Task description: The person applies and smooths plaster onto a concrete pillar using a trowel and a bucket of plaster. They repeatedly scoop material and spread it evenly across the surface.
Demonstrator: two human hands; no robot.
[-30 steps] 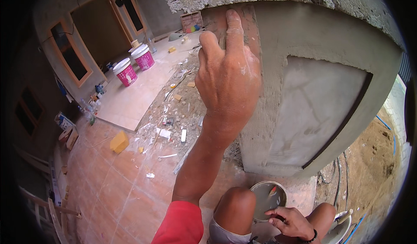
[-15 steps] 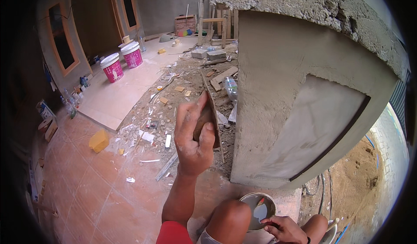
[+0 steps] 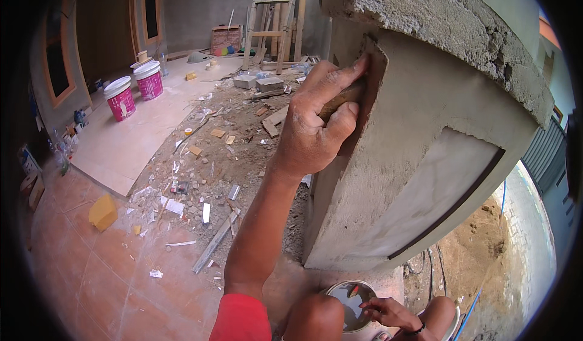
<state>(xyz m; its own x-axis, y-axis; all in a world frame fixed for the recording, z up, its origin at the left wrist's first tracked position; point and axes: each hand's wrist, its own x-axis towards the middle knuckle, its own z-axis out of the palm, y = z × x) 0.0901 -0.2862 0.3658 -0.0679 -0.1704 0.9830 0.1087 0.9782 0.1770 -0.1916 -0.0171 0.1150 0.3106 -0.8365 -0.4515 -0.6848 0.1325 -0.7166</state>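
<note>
My left hand (image 3: 319, 119) grips a plastering float (image 3: 373, 83) by its handle and holds the flat board against the upper corner of a grey rendered pillar (image 3: 419, 98). The float's working face is turned away from me. Low down, my right hand (image 3: 392, 312) hangs over the right side of a bucket (image 3: 331, 289), fingers loosely bent and apart, with nothing visible in them. Grey watery mix (image 3: 354, 313) lies in the bucket, and a small red-tipped object (image 3: 353, 290) shows in it. My knees flank the bucket.
A rough concrete ledge (image 3: 437, 19) overhangs the pillar, which has a smooth recessed panel (image 3: 425, 189). Rubble, wood scraps and a metal strip (image 3: 215, 241) litter the ground at left. Farther off are two pink-and-white pails (image 3: 119, 101), a yellow block (image 3: 103, 212) and a ladder (image 3: 267, 25).
My left hand has moved up and right, bringing the float from beside the pillar onto its corner. The view has shifted; my right hand remains by the bucket.
</note>
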